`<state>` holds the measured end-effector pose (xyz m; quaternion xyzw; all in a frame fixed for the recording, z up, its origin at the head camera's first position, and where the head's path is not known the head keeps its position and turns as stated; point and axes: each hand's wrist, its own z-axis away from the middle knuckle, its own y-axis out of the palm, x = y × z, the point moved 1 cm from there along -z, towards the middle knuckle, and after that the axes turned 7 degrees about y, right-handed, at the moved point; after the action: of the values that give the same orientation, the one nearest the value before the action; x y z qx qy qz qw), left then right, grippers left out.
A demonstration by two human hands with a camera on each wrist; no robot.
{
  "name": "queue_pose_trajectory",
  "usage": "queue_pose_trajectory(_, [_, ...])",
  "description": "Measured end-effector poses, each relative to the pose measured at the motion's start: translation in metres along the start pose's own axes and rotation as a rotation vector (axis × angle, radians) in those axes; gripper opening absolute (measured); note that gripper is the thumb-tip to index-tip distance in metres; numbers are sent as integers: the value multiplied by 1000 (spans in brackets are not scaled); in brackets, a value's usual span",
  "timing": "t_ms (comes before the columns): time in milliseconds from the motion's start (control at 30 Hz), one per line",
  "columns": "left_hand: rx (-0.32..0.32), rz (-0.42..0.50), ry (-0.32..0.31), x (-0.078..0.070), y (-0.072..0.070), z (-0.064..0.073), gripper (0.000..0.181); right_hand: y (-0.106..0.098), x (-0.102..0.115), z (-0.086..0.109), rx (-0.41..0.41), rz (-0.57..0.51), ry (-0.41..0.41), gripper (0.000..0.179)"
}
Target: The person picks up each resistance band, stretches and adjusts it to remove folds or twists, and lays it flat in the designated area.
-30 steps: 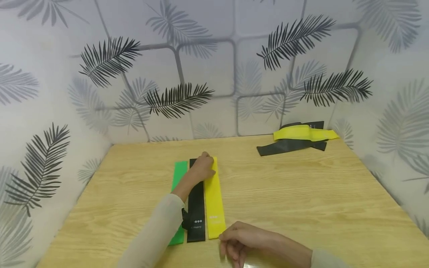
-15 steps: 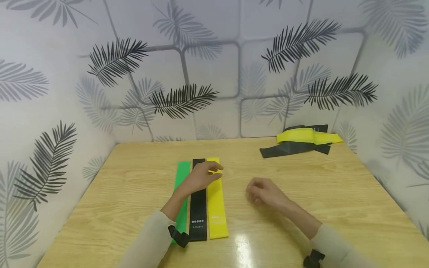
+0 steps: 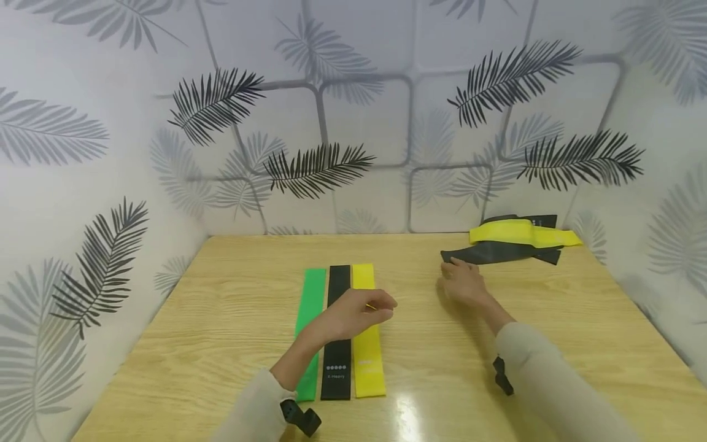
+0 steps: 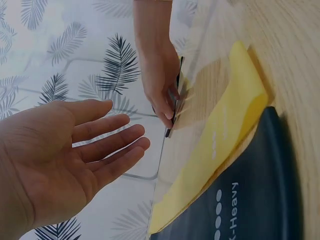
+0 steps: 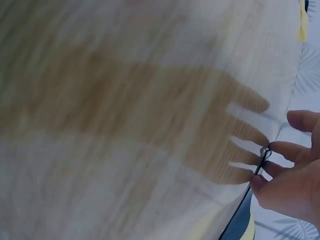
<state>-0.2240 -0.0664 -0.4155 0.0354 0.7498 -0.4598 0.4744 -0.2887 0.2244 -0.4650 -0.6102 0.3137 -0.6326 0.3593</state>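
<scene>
Three flat resistance bands lie side by side on the table: green (image 3: 312, 301), black (image 3: 336, 356) and yellow (image 3: 369, 362). My left hand (image 3: 353, 314) hovers over the black and yellow ones, fingers loosely extended and holding nothing; the left wrist view shows its open palm. "X-Heavy" and white dots are printed on the black band. Farther back on the right, my right hand (image 3: 464, 282) pinches the left end of another black resistance band (image 3: 486, 253) between thumb and fingers. In the right wrist view, that band's edge (image 5: 240, 212) runs down from the fingertips.
A second yellow band (image 3: 508, 232) lies across the black one in a pile, with a further dark band end (image 3: 547, 220) under it. The pile sits against the leaf-patterned wall (image 3: 381, 135) at the wooden table's (image 3: 232, 319) back edge.
My right hand has moved from the yellow band's near end to the pile at the back right and taken the black band's end. The left hand has lifted off the yellow band's far end.
</scene>
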Motion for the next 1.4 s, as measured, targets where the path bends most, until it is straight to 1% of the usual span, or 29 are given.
queue_pose_trajectory(67, [3, -6, 4, -1, 1, -1, 27, 3, -1, -2, -13, 31, 20, 56])
queue_pose_trajectory(100, [4, -7, 4, -1, 2, -1, 27, 4, 0, -2, -46, 40, 9, 56])
queue_pose_trajectory(133, [3, -9, 7, -1, 2, -1, 27, 4, 0, -2, -88, 19, -2, 54])
queue_pose_trajectory(233, [-2, -11, 10, -2, 2, -1, 27, 0, 0, -1, -238, -155, 18, 46])
queue_pose_trajectory(333, [-5, -12, 8, -3, 3, -1, 27, -11, -1, -2, -453, -324, 51, 33])
queue_pose_trajectory(400, [-7, -10, 3, -3, 2, 0, 28, -24, -3, -3, -582, -385, 89, 25])
queue_pose_trajectory(433, [-7, -11, 2, -3, 2, 0, 28, -32, -4, -4, -632, -404, 108, 22])
queue_pose_trajectory(467, [-6, -11, 3, -3, 2, 0, 28, -41, -5, -6, -665, -429, 133, 22])
queue_pose_trajectory(533, [-10, -18, 4, -2, 2, 0, 29, -60, -8, -7, -677, -483, 188, 27])
queue_pose_trajectory(633, [-14, -23, 6, -1, 2, 1, 30, -91, -15, -7, -626, -582, 282, 36])
queue_pose_trajectory(667, [-13, -23, 7, 0, 2, 1, 30, -101, -17, -6, -607, -615, 305, 37])
queue_pose_trajectory(733, [-12, -21, 10, 2, 2, 2, 30, -119, -20, -5, -590, -666, 327, 32])
queue_pose_trajectory(800, [-12, -24, 18, 3, 3, 3, 30, -136, -21, -4, -599, -701, 319, 24])
queue_pose_trajectory(867, [-15, -29, 27, 4, 3, 3, 29, -152, -19, -3, -619, -725, 286, 20])
queue_pose_trajectory(967, [-21, -35, 33, 2, 4, 3, 29, -173, -16, 0, -643, -749, 247, 19])
queue_pose_trajectory(1000, [-21, -37, 34, 2, 4, 2, 29, -179, -14, 2, -646, -775, 236, 20])
queue_pose_trajectory(1133, [-16, -35, 22, -1, 4, 3, 30, -195, -10, 6, -632, -889, 218, 25])
queue_pose_trajectory(1200, [-18, -37, 22, -1, 5, 3, 30, -197, -7, 8, -634, -942, 196, 19])
queue_pose_trajectory(1267, [-21, -34, 21, -1, 5, 2, 29, -197, -5, 9, -638, -945, 161, 13])
queue_pose_trajectory(1300, [-24, -32, 23, -1, 5, 2, 29, -195, -2, 10, -631, -949, 136, 12])
queue_pose_trajectory(1367, [-38, -29, 22, -1, 6, -1, 28, -189, 3, 12, -614, -919, 88, 11])
queue_pose_trajectory(1400, [-47, -26, 21, -2, 6, -3, 28, -186, 7, 13, -593, -924, 63, 12])
